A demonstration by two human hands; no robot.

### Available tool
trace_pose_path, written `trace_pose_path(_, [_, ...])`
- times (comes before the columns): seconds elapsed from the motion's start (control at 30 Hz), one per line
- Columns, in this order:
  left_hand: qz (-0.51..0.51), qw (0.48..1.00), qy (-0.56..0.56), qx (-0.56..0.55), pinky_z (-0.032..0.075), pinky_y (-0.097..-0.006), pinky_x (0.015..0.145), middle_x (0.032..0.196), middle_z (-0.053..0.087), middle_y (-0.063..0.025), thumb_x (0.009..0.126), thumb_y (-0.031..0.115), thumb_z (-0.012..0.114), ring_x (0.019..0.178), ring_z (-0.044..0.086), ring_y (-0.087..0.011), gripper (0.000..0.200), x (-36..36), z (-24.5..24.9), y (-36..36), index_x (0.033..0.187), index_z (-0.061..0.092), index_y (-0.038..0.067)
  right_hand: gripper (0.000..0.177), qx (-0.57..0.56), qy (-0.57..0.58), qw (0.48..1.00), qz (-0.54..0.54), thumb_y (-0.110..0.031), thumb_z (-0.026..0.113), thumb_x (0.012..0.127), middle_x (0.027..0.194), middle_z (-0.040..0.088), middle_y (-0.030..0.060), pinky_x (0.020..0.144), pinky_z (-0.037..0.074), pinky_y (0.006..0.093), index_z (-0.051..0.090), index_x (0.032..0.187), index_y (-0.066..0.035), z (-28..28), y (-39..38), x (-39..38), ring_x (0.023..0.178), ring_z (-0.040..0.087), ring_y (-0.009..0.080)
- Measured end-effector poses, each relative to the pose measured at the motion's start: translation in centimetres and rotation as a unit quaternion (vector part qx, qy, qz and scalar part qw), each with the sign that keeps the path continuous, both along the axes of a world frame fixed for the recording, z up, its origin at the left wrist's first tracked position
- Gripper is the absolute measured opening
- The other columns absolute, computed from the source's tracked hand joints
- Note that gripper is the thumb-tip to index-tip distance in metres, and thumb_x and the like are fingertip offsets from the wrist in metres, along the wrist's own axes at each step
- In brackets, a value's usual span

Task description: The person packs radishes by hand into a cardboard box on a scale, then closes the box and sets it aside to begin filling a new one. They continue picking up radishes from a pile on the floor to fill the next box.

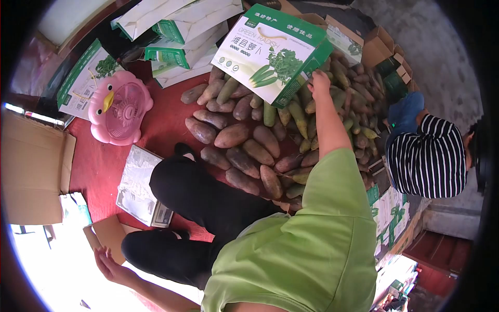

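Observation:
My right hand is at the green end of a white and green carton, its fingers closed on the edge. The carton is printed "GREEN RADISH" and rests tilted over a large pile of radishes. Some radishes are green, others brownish with soil. My left hand hangs free at the lower left with its fingers stretched out. Nearest to it is an open brown cardboard box. Between that box and my knees a silver weighing scale with a small display lies on the red floor.
A pink plastic object with a bird's face stands at the left. More printed cartons lie at the top. A person in a striped shirt sits at the right, beyond the pile. Brown boxes stand at the upper right.

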State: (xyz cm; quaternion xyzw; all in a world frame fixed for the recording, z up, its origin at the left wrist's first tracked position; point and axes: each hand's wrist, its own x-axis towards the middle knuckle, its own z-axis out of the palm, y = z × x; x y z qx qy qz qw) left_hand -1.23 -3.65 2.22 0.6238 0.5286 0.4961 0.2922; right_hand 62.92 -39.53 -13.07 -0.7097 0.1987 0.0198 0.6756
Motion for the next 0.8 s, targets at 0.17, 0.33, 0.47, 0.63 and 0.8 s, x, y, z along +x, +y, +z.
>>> trace_pose_path(0.17, [-0.125, 0.992, 0.014, 0.004, 0.048, -0.0342, 0.086, 0.104, 0.060, -0.0130, 0.097, 0.014, 0.043, 0.098, 0.057, -0.0200, 0.031, 3.4, -0.7, 2.4, 0.120, 0.053, -0.003, 0.028, 0.070, 0.019, 0.997, 0.037, -0.025, 0.059, 0.087, 0.091, 0.051, -0.0003, 0.065, 0.041, 0.0334, 0.054, 0.114, -0.016, 1.2, 0.1, 0.6, 0.076, 0.048, 0.0132])
trace_pose_path(0.33, [-0.178, 0.983, 0.053, -0.006, 0.048, -0.0336, 0.085, 0.105, 0.060, -0.0124, 0.097, 0.014, 0.042, 0.099, 0.057, -0.0191, 0.031, 6.4, -0.8, 3.9, 0.120, 0.053, -0.003, 0.011, 0.124, 0.078, 0.986, 0.074, -0.021, 0.059, 0.089, 0.075, 0.043, -0.0025, 0.053, 0.036, 0.0282, 0.055, 0.097, -0.016, 2.1, 0.3, 0.2, 0.059, 0.036, 0.0108])
trace_pose_path(0.47, [-0.201, 0.977, 0.052, -0.041, 0.048, -0.0331, 0.083, 0.104, 0.060, -0.0121, 0.096, 0.012, 0.044, 0.096, 0.058, -0.0183, 0.030, 8.8, -0.2, 4.0, 0.118, 0.055, -0.005, 0.012, 0.184, 0.081, 0.972, 0.119, -0.015, 0.063, 0.084, 0.076, 0.047, -0.0033, 0.056, 0.039, 0.0290, 0.053, 0.090, -0.016, 2.2, -0.1, -0.7, 0.063, 0.044, 0.0107])
trace_pose_path(0.63, [-0.243, 0.968, 0.024, -0.061, 0.049, -0.0294, 0.080, 0.102, 0.062, -0.0097, 0.094, 0.007, 0.045, 0.093, 0.059, -0.0165, 0.025, 9.5, -0.9, 5.6, 0.112, 0.060, -0.003, 0.013, 0.170, 0.067, 0.969, 0.168, -0.011, 0.064, 0.082, 0.078, 0.052, -0.0026, 0.060, 0.044, 0.0285, 0.053, 0.090, -0.016, 3.0, 2.8, -3.6, 0.066, 0.051, 0.0107])
trace_pose_path(0.8, [-0.256, 0.960, 0.024, -0.109, 0.049, -0.0274, 0.078, 0.099, 0.064, -0.0090, 0.094, 0.010, 0.048, 0.092, 0.060, -0.0146, 0.025, 8.4, -2.8, 6.8, 0.112, 0.061, -0.001, 0.008, 0.152, -0.003, 0.978, 0.140, -0.006, 0.061, 0.081, 0.074, 0.055, -0.0006, 0.055, 0.043, 0.0245, 0.056, 0.087, -0.009, 5.3, 6.6, -7.2, 0.062, 0.051, 0.0096])
